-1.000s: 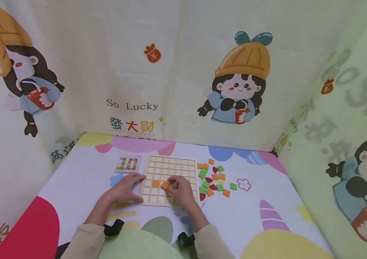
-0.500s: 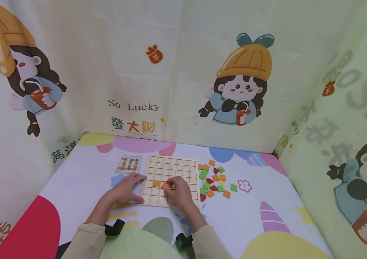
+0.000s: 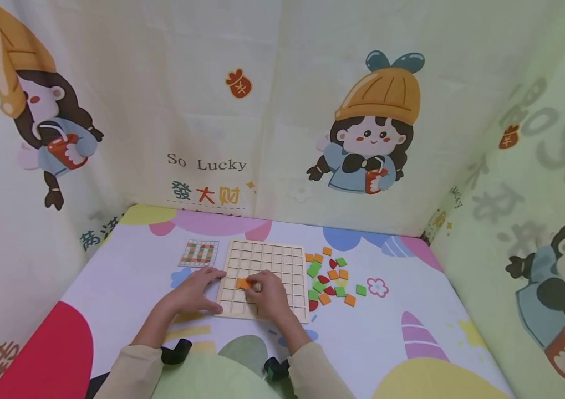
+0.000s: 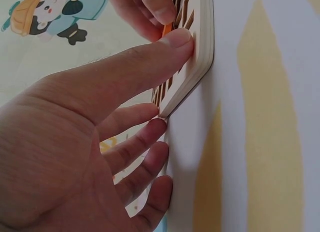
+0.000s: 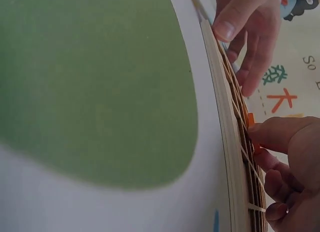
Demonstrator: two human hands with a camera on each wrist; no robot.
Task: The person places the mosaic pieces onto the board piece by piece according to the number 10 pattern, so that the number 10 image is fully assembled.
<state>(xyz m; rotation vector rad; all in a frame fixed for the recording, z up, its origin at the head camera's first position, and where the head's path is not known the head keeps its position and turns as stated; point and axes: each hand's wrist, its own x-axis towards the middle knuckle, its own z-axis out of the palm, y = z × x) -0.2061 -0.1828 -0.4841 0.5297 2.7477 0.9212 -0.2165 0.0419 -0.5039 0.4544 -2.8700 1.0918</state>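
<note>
My left hand [image 3: 195,290] lies along the left side of a wooden grid board [image 3: 267,252]. In the left wrist view its thumb rests on the board's rim, and its fingers reach out loosely beside the edge. Over the left-middle cells, my right hand [image 3: 268,296] pinches an orange square tile [image 5: 256,143] between thumb and fingertips. Another orange tile [image 3: 240,283] sits on the board just left of those fingertips, and the two look to touch or overlap. The right fingers hide part of the held tile and the cells beneath.
A small pattern card [image 3: 199,253] with a coloured grid lies left of the board. To the right are scattered several green tiles [image 3: 361,290], orange tiles [image 3: 350,300] and red rounded pieces [image 3: 329,291]. A printed curtain [image 3: 282,111] stands behind the table.
My right hand has moved a little to the left with its orange tile, up against the other orange tile. The left hand stays at the board's edge.
</note>
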